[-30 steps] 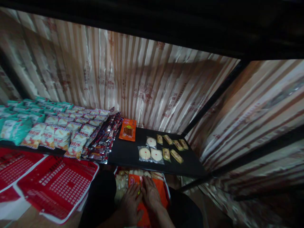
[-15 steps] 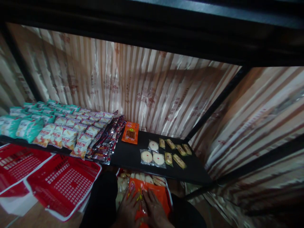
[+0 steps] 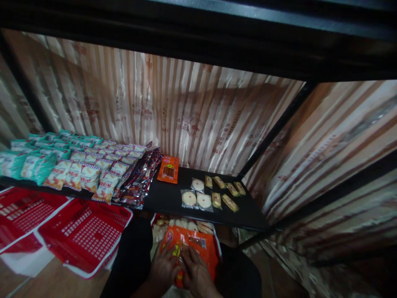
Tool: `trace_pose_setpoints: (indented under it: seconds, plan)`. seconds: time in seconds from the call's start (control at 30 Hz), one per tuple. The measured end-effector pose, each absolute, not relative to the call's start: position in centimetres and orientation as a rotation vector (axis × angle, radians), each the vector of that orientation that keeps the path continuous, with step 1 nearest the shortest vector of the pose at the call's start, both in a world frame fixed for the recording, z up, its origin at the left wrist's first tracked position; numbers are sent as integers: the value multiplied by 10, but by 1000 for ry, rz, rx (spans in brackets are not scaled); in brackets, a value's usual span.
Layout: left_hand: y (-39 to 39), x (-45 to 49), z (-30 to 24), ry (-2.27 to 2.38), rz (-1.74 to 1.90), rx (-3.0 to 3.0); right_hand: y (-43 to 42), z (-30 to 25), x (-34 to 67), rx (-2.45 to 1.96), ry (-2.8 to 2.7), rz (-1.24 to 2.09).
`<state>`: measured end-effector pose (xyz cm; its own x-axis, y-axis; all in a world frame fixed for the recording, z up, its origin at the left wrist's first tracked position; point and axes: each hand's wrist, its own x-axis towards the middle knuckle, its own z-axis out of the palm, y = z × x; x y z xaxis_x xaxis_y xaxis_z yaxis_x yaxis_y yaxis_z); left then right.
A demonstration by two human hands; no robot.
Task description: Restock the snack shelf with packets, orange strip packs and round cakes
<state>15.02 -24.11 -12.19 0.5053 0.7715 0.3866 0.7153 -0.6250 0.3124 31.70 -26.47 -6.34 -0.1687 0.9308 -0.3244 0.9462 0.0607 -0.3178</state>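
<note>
My left hand (image 3: pixel 161 265) and my right hand (image 3: pixel 198 270) are close together at the bottom middle. Both hold an orange snack packet (image 3: pixel 178 247) with a clear window over brown sticks; my fingers lie over its front. Behind it, partly covered, is another orange packet (image 3: pixel 211 250) with a barcode label. Under them a white-rimmed basket (image 3: pixel 219 245) between my knees holds wrapped pale snacks (image 3: pixel 182 223). On the black shelf (image 3: pixel 167 200) above, one similar orange packet (image 3: pixel 168 169) lies near the back.
Left on the shelf are rows of teal bags (image 3: pixel 37 165), white-and-orange bags (image 3: pixel 89 176) and dark red packets (image 3: pixel 136 182). Round white wafers (image 3: pixel 189 198) and yellow wrapped bars (image 3: pixel 229 203) lie to the right. Red baskets (image 3: pixel 89 236) stand lower left. A black beam (image 3: pixel 198 45) crosses overhead.
My hands have shifted slightly with the orange packet, which now sits more tilted and closer between them. The barcode on the packet behind has come into sight. The view has moved a little.
</note>
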Motion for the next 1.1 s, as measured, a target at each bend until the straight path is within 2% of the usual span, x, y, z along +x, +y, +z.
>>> trace_pose_setpoints:
  seconds: [0.4,0.73,1.1]
  plan:
    - [-245,143,-99,1469,696,2365,-281,-51,292,2096,2197,-617]
    - [-249,149,-86,1646,999,2047,-283,-45,273,2122,2189,-551]
    - [-263,159,-92,1565,980,1593,-281,-44,262,2186,2219,-530]
